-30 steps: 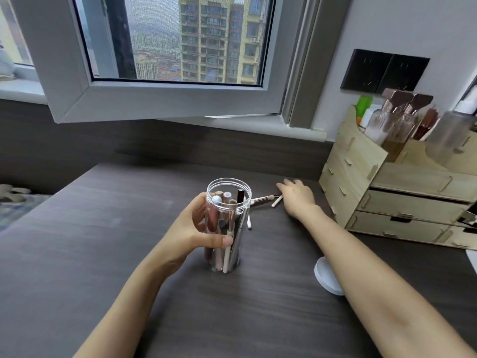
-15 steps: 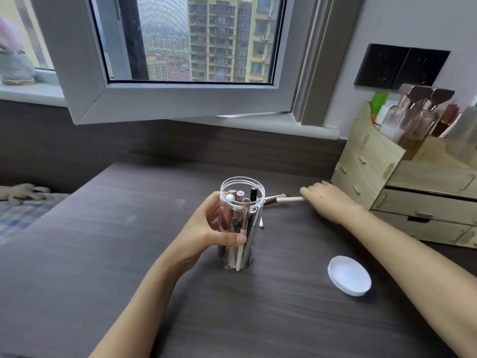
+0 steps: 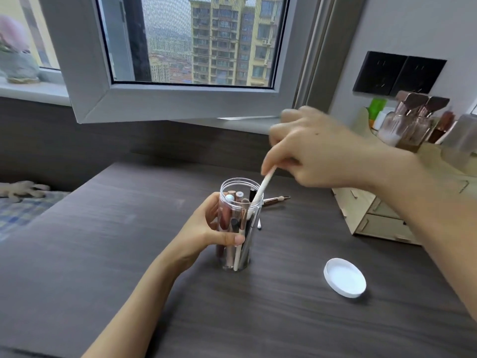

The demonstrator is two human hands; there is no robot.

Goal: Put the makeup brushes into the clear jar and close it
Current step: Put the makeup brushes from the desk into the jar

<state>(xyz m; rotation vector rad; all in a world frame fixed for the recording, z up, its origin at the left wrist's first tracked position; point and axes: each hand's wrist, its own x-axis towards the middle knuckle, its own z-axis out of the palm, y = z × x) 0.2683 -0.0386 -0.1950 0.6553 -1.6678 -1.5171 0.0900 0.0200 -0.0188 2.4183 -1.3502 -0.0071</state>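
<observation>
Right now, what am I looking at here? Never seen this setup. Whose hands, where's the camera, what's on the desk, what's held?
There is no robot: these are a person's two bare hands, filmed by one wide-angle camera worn on the head, looking forward and down. That is why the arms enter from the bottom and the right. The left hand wraps around an upright clear jar that stands on the dark desk and already holds several brushes. The right hand pinches a white-handled brush, whose lower end is inside the jar's mouth. The jar's white lid lies on the desk to the right, not on the jar. Another brush lies behind the jar. A wooden drawer organiser sits at the right edge.
</observation>
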